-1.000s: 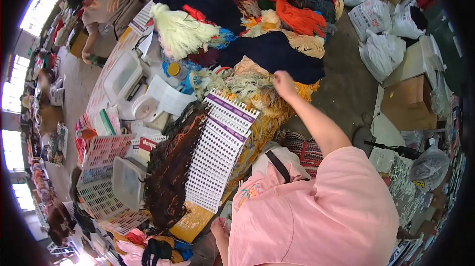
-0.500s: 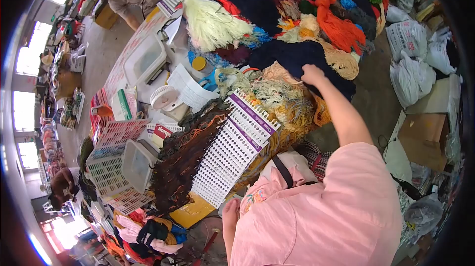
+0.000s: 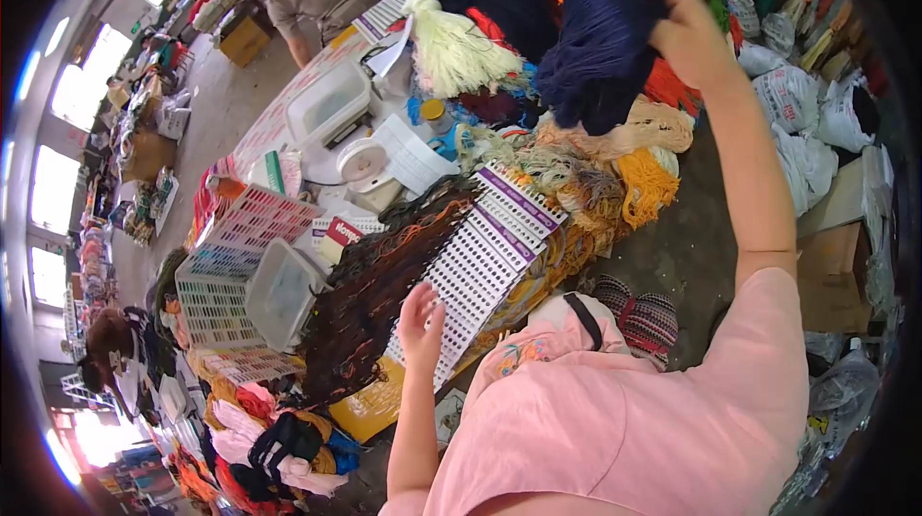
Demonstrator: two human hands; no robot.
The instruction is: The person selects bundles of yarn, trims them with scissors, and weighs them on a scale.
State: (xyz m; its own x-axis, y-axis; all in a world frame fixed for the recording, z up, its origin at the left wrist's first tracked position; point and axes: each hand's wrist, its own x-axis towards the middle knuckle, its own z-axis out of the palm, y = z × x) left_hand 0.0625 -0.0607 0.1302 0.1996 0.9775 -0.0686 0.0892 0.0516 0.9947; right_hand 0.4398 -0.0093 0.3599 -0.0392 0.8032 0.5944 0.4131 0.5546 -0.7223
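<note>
Clamped in our right hand (image 3: 687, 26), the navy yarn (image 3: 597, 50) hangs at upper right of centre; our left hand (image 3: 420, 326), fingers loosely parted, overlaps the dotted card (image 3: 495, 262) below centre.

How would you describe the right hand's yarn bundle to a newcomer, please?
Look along the table to its heaped yarn. Over that heap, the right hand holds a dark navy bundle; unlike the dark bundle lying beside it, it's held up.
</note>
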